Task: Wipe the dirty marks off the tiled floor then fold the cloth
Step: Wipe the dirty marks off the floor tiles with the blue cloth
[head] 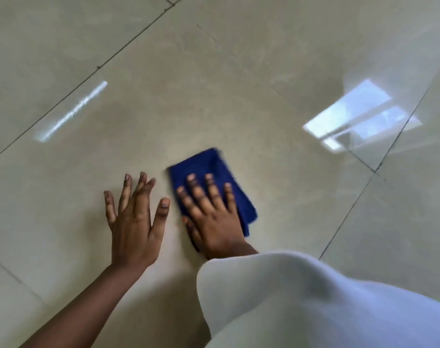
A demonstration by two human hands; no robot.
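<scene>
A folded dark blue cloth (209, 163) lies on the glossy beige tiled floor (214, 96), near the middle of the view. My right hand (214, 219) presses flat on the cloth's near half, fingers spread over it and thumb at its left edge. The cloth's far end and right edge stick out from under the hand and look motion-blurred. My left hand (133, 217) rests flat on the bare tile just left of the cloth, fingers apart, holding nothing. I cannot make out any distinct dirty marks on the tile around the hands.
A loose white sleeve (314, 297) covers my right forearm at the lower right. Dark grout lines (349, 212) cross the floor diagonally. A bright window reflection (359, 114) shines at the right and a thin light streak (73, 111) at the left.
</scene>
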